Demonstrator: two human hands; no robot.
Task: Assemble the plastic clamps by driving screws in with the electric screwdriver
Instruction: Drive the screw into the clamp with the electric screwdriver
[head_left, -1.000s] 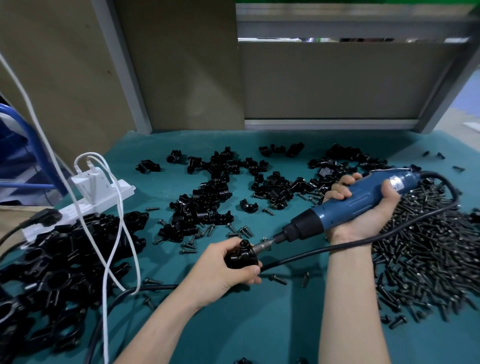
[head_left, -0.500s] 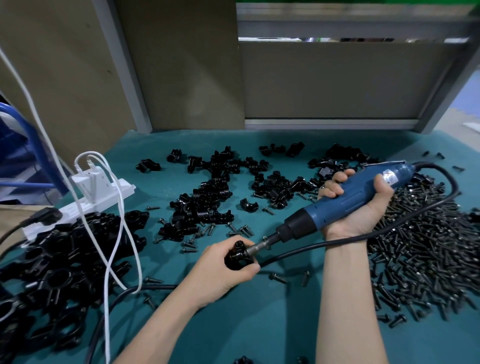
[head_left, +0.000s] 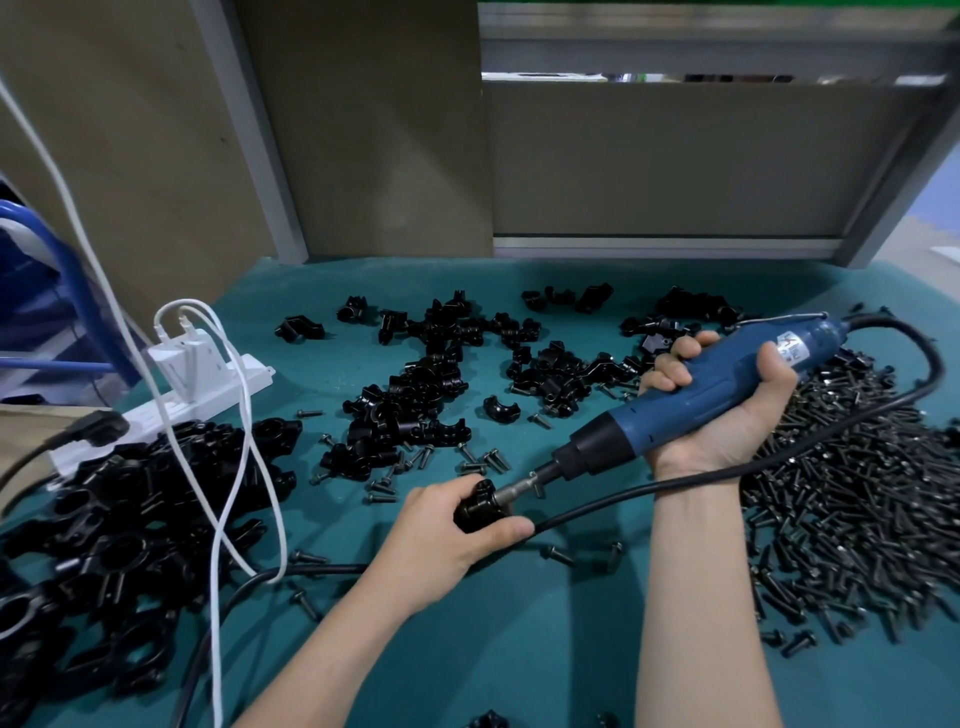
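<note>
A: Left side?
B: Black clamps (head_left: 119, 519) are heaped by a white power strip (head_left: 208, 384).
A: Middle?
B: One clamp (head_left: 475, 506) is gripped in the left hand (head_left: 441, 540), near the mat's (head_left: 519, 649) centre.
A: Right?
B: The electric screwdriver (head_left: 701, 395) is clasped by the right hand (head_left: 727, 421), its bit set against that clamp; a screw pile (head_left: 857, 493) is seen beside it.

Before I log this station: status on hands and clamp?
Left hand grips clamp. Right hand grips electric screwdriver, bit at clamp. Black cord runs beside left hand.
</note>
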